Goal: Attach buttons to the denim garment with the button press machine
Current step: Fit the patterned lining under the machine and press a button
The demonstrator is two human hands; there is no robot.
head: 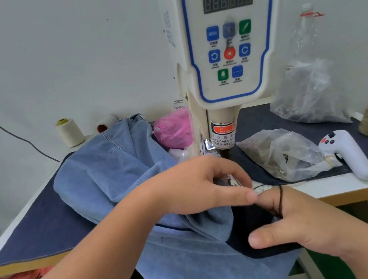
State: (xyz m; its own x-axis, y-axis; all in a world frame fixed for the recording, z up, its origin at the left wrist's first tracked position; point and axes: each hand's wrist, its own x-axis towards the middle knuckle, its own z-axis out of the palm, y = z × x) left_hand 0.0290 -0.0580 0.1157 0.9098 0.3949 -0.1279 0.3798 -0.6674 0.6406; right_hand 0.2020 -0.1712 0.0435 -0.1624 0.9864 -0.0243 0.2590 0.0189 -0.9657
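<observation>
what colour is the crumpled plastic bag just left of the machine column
Bright pink; the bag shows best in the head view, behind the blue denim garment.

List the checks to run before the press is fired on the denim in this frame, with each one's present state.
1. Blue denim garment lies on the table under the white servo button machine: ok.
2. Left hand clear of the black press head: not ok, its fingers sit right below it.
3. Right hand clear of the press head: ok, it holds the dark fabric edge nearer the table's front.
4. Button loaded on the die: cannot tell, the left hand hides it.
5. Clear plastic bag of metal parts within reach: ok.
6. Machine's digit display lit: cannot tell.
</observation>
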